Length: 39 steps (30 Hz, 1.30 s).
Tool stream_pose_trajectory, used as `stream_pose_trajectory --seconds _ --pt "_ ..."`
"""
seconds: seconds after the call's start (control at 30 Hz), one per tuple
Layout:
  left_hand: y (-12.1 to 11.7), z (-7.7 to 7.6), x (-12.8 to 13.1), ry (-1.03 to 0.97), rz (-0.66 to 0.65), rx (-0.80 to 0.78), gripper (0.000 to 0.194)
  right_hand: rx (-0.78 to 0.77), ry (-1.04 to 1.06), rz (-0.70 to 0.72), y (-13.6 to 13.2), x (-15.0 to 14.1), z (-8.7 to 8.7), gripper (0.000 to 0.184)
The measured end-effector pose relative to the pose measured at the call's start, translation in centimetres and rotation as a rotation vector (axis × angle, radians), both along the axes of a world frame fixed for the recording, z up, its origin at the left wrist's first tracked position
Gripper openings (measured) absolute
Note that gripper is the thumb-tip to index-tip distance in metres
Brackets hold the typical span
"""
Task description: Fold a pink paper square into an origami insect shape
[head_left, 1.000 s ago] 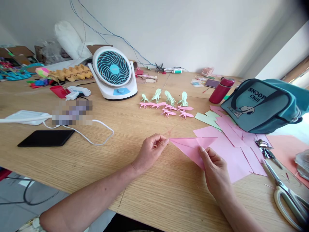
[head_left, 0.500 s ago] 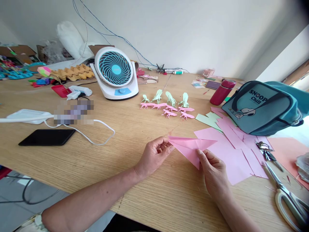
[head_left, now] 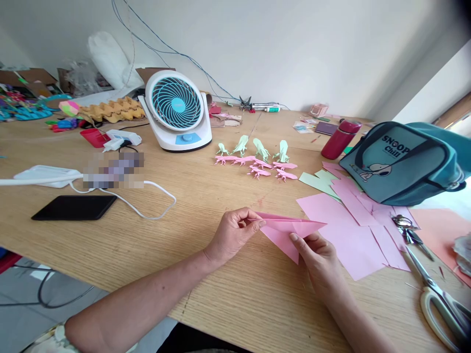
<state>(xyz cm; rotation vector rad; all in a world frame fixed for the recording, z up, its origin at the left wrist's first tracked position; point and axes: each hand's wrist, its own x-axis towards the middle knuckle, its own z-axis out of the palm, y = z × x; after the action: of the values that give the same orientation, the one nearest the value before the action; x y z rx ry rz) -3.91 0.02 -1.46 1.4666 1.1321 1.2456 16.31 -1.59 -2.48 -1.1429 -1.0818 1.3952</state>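
A folded pink sheet of paper (head_left: 283,234), roughly triangular with one corner pointing down, is held above the table between both hands. My left hand (head_left: 237,233) pinches its left corner between thumb and fingers. My right hand (head_left: 318,257) grips the lower right part, thumb on the near face and fingers behind, partly hidden by the paper. Beyond the hands stand several pale green folded paper insects (head_left: 260,149) and several pink folded paper insects (head_left: 259,170). Flat pink paper sheets (head_left: 346,240) and green paper pieces (head_left: 320,184) lie right of my right hand.
Scissors (head_left: 436,299) and small clippers (head_left: 408,228) lie at the right, near orange paper (head_left: 437,230). A teal bag (head_left: 401,162) and red bottle (head_left: 340,139) stand behind. On the left are a fan (head_left: 177,110), a black phone (head_left: 73,208) and a white cable (head_left: 162,215).
The right hand has shifted slightly left along the pink paper. The paper has tilted, its lower corner moving a little left and down, and its top layers show more. The left hand keeps its pinch.
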Motion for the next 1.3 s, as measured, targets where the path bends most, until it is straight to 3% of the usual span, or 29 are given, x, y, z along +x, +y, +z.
stream_pose_trajectory --seconds 0.13,0.3,0.4,0.5,0.6,0.7,0.77,0.83,0.9,1.1,1.23,1.3 --pt "-0.3 0.0 0.4 -0.032 -0.033 -0.059 0.023 -0.001 -0.03 -0.021 -0.1 -0.3 -0.3 0.032" --pt "-0.5 0.0 0.7 -0.038 -0.038 -0.136 0.025 0.015 -0.129 0.16 -0.3 -0.4 -0.3 0.031" --pt "0.0 0.3 -0.1 0.036 -0.095 -0.171 0.026 0.057 -0.157 0.143 0.0 0.2 0.1 0.033" --pt "0.7 0.7 -1.3 0.174 -0.076 -0.183 0.022 0.183 -0.271 -0.059 0.3 1.1 0.2 0.036" --pt "1.1 0.9 -2.1 0.334 -0.047 -0.187 0.016 0.384 -0.443 -0.225 0.2 1.6 0.1 0.025" --pt "0.9 1.0 -2.0 0.383 -0.021 -0.169 0.013 0.644 -0.619 -0.151 -0.8 1.1 0.3 0.012" --pt "0.7 0.9 -1.6 0.348 -0.026 -0.19 0.011 0.749 -0.73 0.04 -1.7 0.3 0.5 0.015" --pt "0.4 0.9 -1.0 0.291 -0.051 -0.256 0.009 0.754 -0.844 0.229 -2.5 -0.6 0.7 0.03" --pt "0.1 0.8 -0.6 0.23 -0.073 -0.331 0.01 0.731 -0.955 0.302 -3.0 -1.2 0.6 0.041" --pt "-0.1 0.4 -0.3 -0.071 -0.192 -0.381 0.038 0.791 -1.177 0.158 -2.7 -1.0 -0.4 0.017" --pt "0.2 -0.2 -0.5 -0.281 -0.119 -0.375 0.052 0.811 -1.216 0.082 -2.3 -0.2 -0.5 0.014" --pt "0.2 -0.6 -0.5 -0.238 -0.104 -0.359 0.049 0.795 -1.236 0.074 -2.1 0.1 -0.5 0.016"
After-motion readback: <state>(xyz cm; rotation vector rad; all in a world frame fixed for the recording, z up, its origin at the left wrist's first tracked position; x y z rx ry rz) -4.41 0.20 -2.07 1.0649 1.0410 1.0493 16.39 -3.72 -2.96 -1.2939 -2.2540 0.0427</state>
